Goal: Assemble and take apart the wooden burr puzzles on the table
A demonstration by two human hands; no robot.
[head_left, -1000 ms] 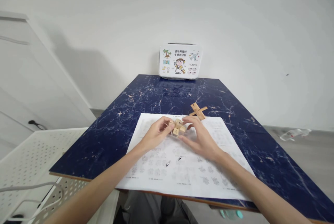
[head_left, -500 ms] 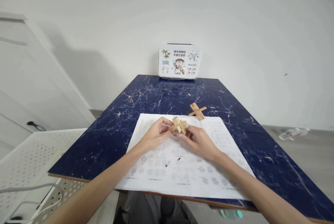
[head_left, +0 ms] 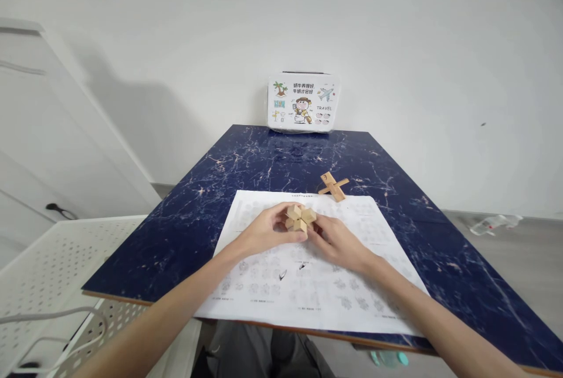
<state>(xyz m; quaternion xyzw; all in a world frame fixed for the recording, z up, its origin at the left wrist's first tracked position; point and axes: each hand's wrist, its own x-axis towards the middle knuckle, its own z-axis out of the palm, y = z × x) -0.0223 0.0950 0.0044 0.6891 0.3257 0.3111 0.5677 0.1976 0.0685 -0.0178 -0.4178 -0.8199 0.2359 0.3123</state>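
Note:
Between my two hands is a pale wooden interlocking puzzle, its square stick ends poking out several ways. My left hand grips it from the left, thumb along the near side. From the right, the fingers of my right hand close on it; part of their grip is hidden. Under the hands lies a white printed sheet with rows of faint diagrams and two dark pen marks. Just beyond the puzzle, a flat wooden cross piece with a dark mark rests at the sheet's far edge.
The blue marbled table bears all of this. A white box with cartoon prints stands against the wall at the table's far end. At lower left is a white perforated surface with a cable. A clear plastic item lies on the floor at right.
The puzzle has been turned in my hands, so its dark mark no longer shows. My left thumb has come round the near side. The wooden cross stays put.

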